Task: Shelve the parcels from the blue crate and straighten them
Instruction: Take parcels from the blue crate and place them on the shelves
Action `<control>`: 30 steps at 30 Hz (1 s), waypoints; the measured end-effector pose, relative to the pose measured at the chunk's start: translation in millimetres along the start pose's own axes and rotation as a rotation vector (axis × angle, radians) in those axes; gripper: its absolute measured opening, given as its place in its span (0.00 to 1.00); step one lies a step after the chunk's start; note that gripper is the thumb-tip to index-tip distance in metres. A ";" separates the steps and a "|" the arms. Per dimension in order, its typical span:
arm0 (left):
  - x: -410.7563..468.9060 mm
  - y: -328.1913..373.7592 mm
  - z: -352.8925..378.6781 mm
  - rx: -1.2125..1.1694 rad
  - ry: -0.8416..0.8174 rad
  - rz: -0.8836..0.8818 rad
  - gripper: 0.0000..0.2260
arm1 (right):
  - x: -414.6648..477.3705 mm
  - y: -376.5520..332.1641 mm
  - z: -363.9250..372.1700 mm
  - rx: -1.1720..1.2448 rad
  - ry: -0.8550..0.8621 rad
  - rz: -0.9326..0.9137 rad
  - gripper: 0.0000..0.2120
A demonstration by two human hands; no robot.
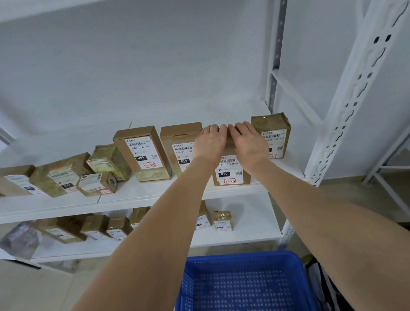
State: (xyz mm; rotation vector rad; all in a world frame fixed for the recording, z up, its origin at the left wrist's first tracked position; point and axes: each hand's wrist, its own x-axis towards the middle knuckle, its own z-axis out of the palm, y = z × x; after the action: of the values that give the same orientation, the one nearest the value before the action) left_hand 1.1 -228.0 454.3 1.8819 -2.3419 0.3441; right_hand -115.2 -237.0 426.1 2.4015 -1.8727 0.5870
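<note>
Fingers (215,130) of left hand (210,143) and right hand (248,141) curl over the parcel (231,174) beneath them; stiff cardboard, probably light, best gripped at top corners

On the upper shelf (153,193) the front parcel (231,171) stands near the edge, between the left parcel (177,142) and the right parcel (273,132) set farther back. The left hand (210,143) and the right hand (248,141) lie on its top, and the crate (240,257) sits nearest, below the lower shelf (250,229)

Pale floor (28,297) — another white rack (401,168) at right.
</note>
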 end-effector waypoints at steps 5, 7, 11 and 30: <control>8.1 -1.3 0.9 0.011 -0.019 -0.004 0.25 | 7.0 0.8 1.5 0.009 0.019 -0.009 0.30; 10.9 -2.2 1.5 0.010 -0.028 -0.010 0.25 | 9.7 2.0 2.6 0.009 0.020 -0.017 0.30; 16.4 -4.0 3.3 0.024 -0.034 -0.012 0.24 | 15.2 3.5 4.8 0.011 0.019 -0.027 0.30; 38.6 -10.5 13.2 0.020 -0.027 -0.020 0.27 | 35.5 6.8 15.9 0.044 0.053 -0.013 0.30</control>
State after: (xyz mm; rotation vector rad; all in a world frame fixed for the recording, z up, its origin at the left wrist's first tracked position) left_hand 3.4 -270.0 451.5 1.9296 -2.3440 0.3431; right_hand -110.3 -276.0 421.3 2.3975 -1.8416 0.6903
